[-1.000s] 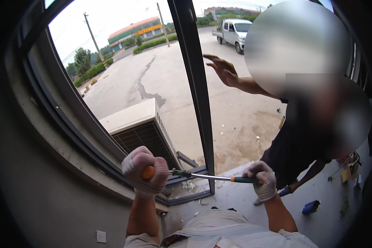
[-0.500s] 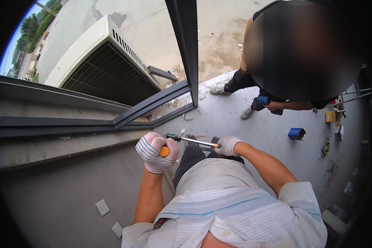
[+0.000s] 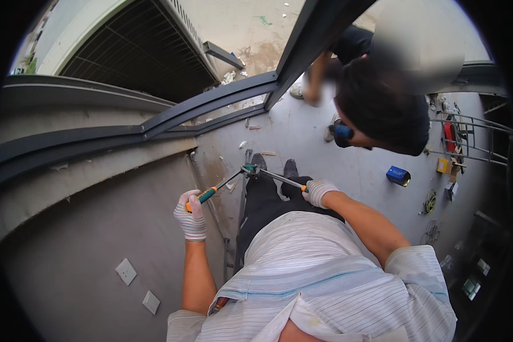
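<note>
In gloved hands I hold a two-handled lever tool (image 3: 207,195) with long metal arms and green-and-orange grips; whether it is a riveter or a cutter I cannot tell. Its handles spread in a wide V from a small green head, out in front of my legs. My left hand (image 3: 191,215) is closed round the end of one grip. Around the other handle's orange end my right hand (image 3: 320,192) is closed, close to my waist. The tool's head appears to be apart from the dark metal frame (image 3: 211,100).
A grey wall with white socket plates (image 3: 126,272) is at my left. Beyond the frame stands a large outdoor unit (image 3: 137,51). Ahead right, a person (image 3: 376,108) bends over with a blue-and-black tool (image 3: 342,132). A blue can (image 3: 398,176) and a metal ladder (image 3: 476,137) are farther right.
The lever tool has swung so its head points away and its left handle shows along its length. My left hand has moved slightly left. The other person has bent lower; my view has shifted.
</note>
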A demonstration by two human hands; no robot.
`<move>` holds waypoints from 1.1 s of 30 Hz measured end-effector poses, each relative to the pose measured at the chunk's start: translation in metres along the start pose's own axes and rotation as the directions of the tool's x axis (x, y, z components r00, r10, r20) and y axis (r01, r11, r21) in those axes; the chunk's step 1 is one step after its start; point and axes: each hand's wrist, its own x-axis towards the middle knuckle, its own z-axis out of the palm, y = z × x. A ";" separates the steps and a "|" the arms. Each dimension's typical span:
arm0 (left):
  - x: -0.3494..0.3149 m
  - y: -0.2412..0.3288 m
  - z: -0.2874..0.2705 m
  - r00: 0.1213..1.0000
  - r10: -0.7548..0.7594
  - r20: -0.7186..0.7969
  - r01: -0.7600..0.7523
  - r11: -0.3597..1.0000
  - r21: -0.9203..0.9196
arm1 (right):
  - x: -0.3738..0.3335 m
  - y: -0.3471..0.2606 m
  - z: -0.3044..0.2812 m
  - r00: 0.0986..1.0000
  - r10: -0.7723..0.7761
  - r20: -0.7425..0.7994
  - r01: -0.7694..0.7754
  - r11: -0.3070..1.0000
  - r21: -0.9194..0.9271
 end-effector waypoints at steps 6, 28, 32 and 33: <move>-0.073 -0.077 -0.055 0.741 -0.640 0.204 0.336 0.616 0.713 | 0.025 -0.055 -0.019 0.999 -0.034 0.001 0.034 0.997 -0.065; -0.221 -0.143 -0.071 -0.070 -0.939 0.336 0.596 0.231 0.769 | 0.079 -0.113 -0.099 0.933 -0.335 -0.135 0.291 0.919 -0.267; -0.219 -0.142 -0.070 -0.089 -0.932 0.351 0.592 0.234 0.771 | 0.076 -0.108 -0.110 0.953 -0.247 -0.174 0.200 0.948 -0.247; -0.219 -0.141 -0.069 -0.110 -0.929 0.353 0.597 0.222 0.771 | 0.078 -0.104 -0.110 0.952 -0.236 -0.194 0.192 0.956 -0.221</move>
